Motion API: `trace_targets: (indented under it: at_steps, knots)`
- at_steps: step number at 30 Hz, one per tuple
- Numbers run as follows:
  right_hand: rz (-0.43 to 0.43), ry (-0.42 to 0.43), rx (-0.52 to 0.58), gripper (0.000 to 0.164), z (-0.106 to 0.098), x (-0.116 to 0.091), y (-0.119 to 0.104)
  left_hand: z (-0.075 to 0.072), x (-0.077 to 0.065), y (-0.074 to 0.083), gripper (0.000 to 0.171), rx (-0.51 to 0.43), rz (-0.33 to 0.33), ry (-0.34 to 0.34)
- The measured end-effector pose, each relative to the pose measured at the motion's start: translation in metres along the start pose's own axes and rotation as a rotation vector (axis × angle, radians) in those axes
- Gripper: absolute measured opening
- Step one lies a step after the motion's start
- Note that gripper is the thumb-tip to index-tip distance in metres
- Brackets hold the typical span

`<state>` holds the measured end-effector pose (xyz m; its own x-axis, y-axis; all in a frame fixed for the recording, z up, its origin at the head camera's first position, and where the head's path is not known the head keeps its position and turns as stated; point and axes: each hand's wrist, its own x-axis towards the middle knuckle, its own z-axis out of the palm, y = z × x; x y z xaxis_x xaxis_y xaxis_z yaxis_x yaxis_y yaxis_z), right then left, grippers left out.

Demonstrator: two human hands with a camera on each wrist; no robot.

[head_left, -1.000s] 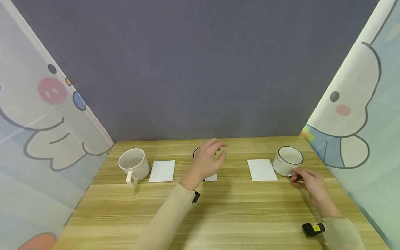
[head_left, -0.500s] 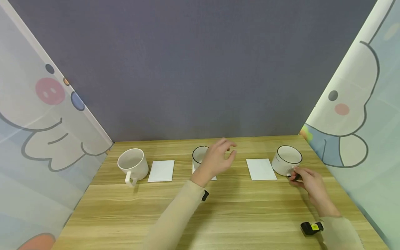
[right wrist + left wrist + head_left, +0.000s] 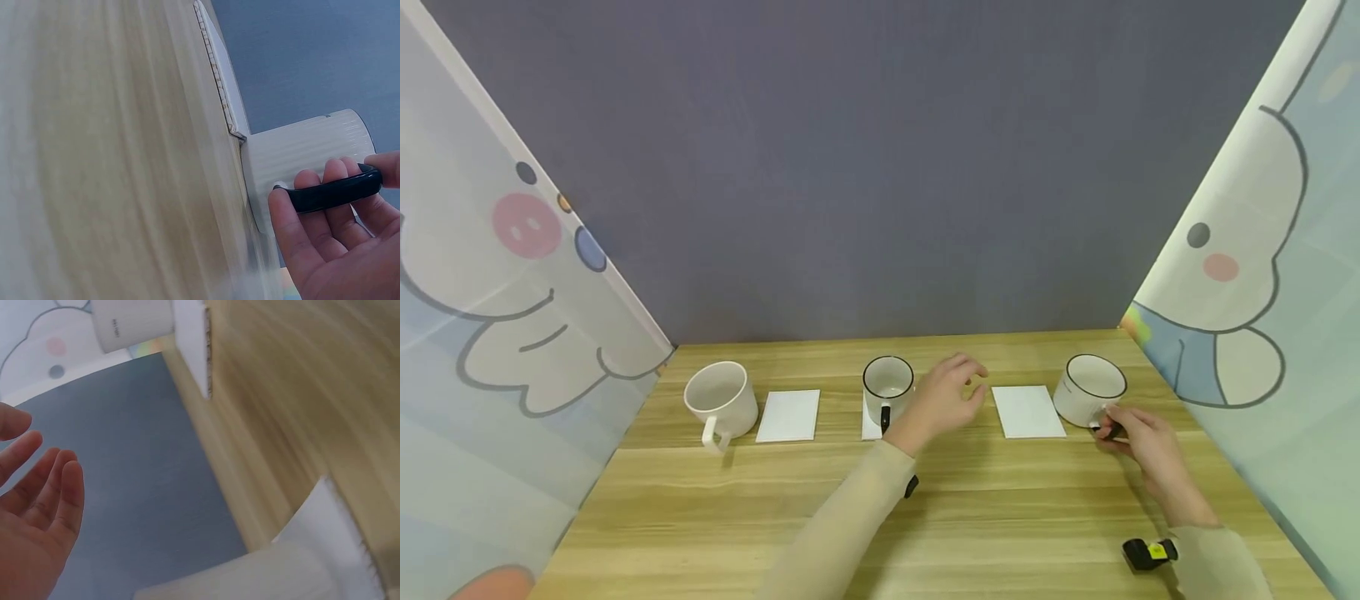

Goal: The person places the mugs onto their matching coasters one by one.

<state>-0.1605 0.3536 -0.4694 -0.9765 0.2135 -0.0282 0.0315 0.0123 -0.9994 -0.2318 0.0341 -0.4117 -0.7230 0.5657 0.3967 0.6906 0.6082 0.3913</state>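
My right hand (image 3: 1152, 450) grips the black handle (image 3: 334, 192) of a white mug (image 3: 1078, 406) with a dark rim, which stands upright at the right of the table, just beside a white cardboard square (image 3: 1028, 412). My left hand (image 3: 942, 403), fingers loosely bent and holding nothing, hovers between that square and a middle mug (image 3: 889, 380). White with a dark rim and a black handle, the middle mug stands on another white square (image 3: 871, 429), partly hidden by my left wrist. In the left wrist view the fingers (image 3: 70, 487) are apart from any object.
At the left a plain white mug (image 3: 730, 408) stands on the wooden table (image 3: 700, 508), its handle towards me. A third white square (image 3: 788, 415) lies to its right. A grey panel (image 3: 880, 167) closes off the back, and cartoon-printed curtains (image 3: 1247, 333) flank both sides.
My left hand has moved to the right, away from the middle mug, whose rim and handle now show. My right hand and its mug have stayed in place.
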Motion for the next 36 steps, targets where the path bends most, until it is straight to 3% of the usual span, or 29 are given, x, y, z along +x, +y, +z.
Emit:
trace_targets:
  at_steps: [7,18,28,36]
  knots:
    - [0.003,-0.002,-0.022,0.028,0.003,0.002,0.000,0.020,-0.001,-0.005,0.018,0.011,-0.020,-0.031]
    - [0.010,-0.040,0.042,0.028,-0.007,0.003,-0.002,0.046,0.012,-0.001,0.023,0.042,-0.073,-0.185]
    - [0.015,-0.060,0.021,0.031,-0.006,0.003,-0.003,0.063,0.021,-0.004,0.021,0.118,-0.065,-0.226]
    - [0.030,-0.067,0.020,0.030,-0.003,0.003,-0.003,0.077,0.026,-0.006,0.021,0.192,-0.047,-0.299]
